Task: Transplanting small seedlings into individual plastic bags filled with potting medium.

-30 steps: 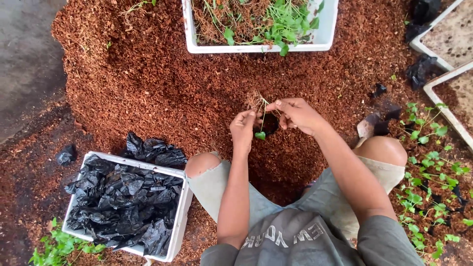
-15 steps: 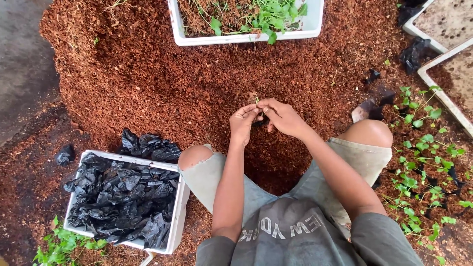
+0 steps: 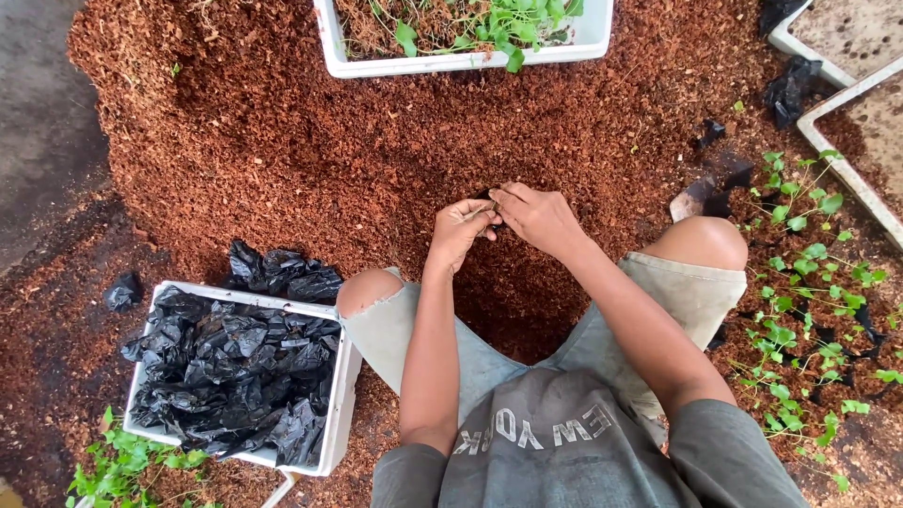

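My left hand (image 3: 457, 230) and my right hand (image 3: 538, 215) meet fingertip to fingertip over the brown coir heap (image 3: 282, 150), just ahead of my knees. Both pinch a small black grow bag (image 3: 492, 199), of which only a dark sliver shows between the fingers. The seedling in it is hidden by my fingers. A white tray of loose green seedlings (image 3: 451, 64) lies beyond my hands at the top edge.
A white box (image 3: 342, 386) full of crumpled black bags stands by my left knee. Bagged green seedlings (image 3: 809, 282) lie on the ground at the right, near two white trays (image 3: 842, 99). Grey concrete (image 3: 38, 103) borders the heap at the left.
The hands have closed together and dropped toward the coir. The seedling's roots and leaf, visible one second ago, are now hidden between my fingers. The view has tilted slightly downward.
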